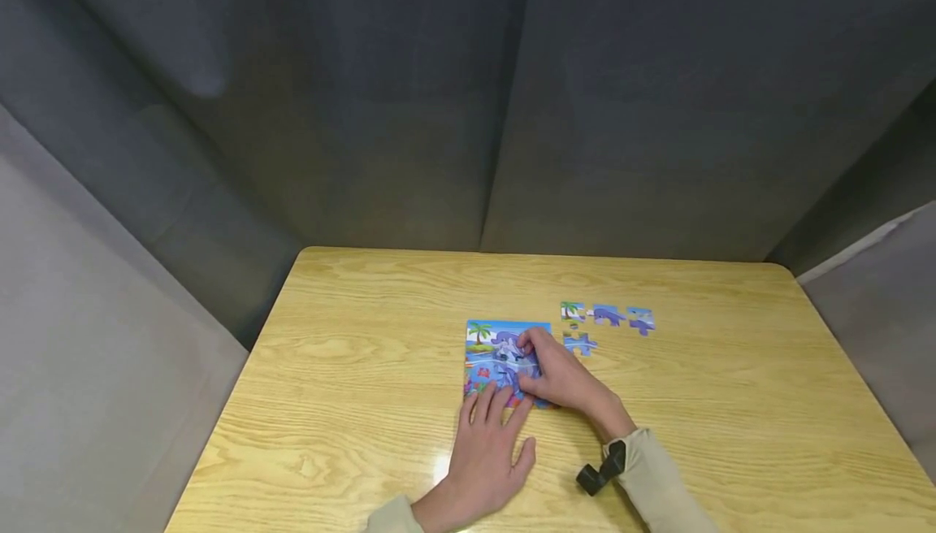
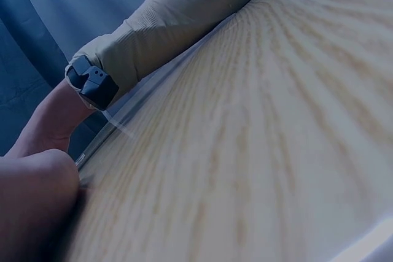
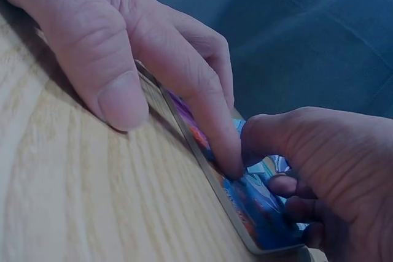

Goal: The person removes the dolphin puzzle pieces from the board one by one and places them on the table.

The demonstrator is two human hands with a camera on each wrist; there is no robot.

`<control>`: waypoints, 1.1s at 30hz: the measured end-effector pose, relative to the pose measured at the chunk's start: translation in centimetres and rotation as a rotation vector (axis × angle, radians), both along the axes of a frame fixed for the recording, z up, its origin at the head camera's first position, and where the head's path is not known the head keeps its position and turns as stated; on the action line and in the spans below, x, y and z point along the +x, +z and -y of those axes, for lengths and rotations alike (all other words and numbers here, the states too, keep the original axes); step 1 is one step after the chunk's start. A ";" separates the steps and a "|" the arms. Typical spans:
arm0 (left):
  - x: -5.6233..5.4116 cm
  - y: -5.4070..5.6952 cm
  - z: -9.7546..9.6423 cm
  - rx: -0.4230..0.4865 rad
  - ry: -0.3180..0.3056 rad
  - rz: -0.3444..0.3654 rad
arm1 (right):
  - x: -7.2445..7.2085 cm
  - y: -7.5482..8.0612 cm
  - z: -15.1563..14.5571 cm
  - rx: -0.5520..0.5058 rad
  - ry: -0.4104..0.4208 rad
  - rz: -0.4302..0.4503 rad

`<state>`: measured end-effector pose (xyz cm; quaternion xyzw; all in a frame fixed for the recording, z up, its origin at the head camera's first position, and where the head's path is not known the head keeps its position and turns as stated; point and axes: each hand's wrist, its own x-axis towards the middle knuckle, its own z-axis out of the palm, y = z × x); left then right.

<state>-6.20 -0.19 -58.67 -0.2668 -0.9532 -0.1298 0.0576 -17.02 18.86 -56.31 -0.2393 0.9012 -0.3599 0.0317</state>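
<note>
A puzzle board [image 1: 478, 346] with a beach and dolphin picture lies flat on the table. My left hand [image 1: 488, 452] reaches over its near edge, fingers spread and fairly straight, fingertips on the picture; its thumb rests apart from the board. Over the board's right half my right hand [image 1: 559, 374] curls its thumb and fingers around a purple-blue puzzle piece [image 1: 522, 365], low over the picture. In the right wrist view, the right hand [image 3: 331, 170] and left hand [image 3: 110, 47] meet closely at the board [image 3: 264, 231]. The held piece is mostly hidden by the fingers.
Several loose puzzle pieces lie right of the board, among them a palm-tree piece [image 1: 571, 310], a dolphin piece [image 1: 606, 315] and a blue piece [image 1: 580, 344]. A black wrist camera [image 1: 603, 468] sits on the right sleeve. Dark curtains [image 1: 409, 110] hang behind the wooden table [image 1: 351, 354].
</note>
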 end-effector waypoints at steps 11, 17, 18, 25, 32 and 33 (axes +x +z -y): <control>0.0 -0.2 0.0 -0.006 0.009 -0.027 | -0.3 0.2 0.2 -0.120 0.050 0.067; 0.0 -0.1 0.0 -0.005 0.013 -0.038 | -0.4 0.4 0.3 -0.116 0.034 0.079; 0.0 -0.1 0.0 -0.004 0.013 -0.039 | -0.4 0.5 0.3 -0.111 0.032 0.079; 0.0 -0.3 0.0 0.000 0.013 -0.039 | -0.3 0.4 0.5 -0.085 0.028 0.064; 0.0 -0.3 -0.1 -0.004 0.012 -0.036 | -0.1 0.5 0.6 -0.095 0.034 0.064; 0.0 -0.3 -0.1 -0.006 0.012 -0.041 | -0.1 0.5 0.6 -0.095 0.035 0.070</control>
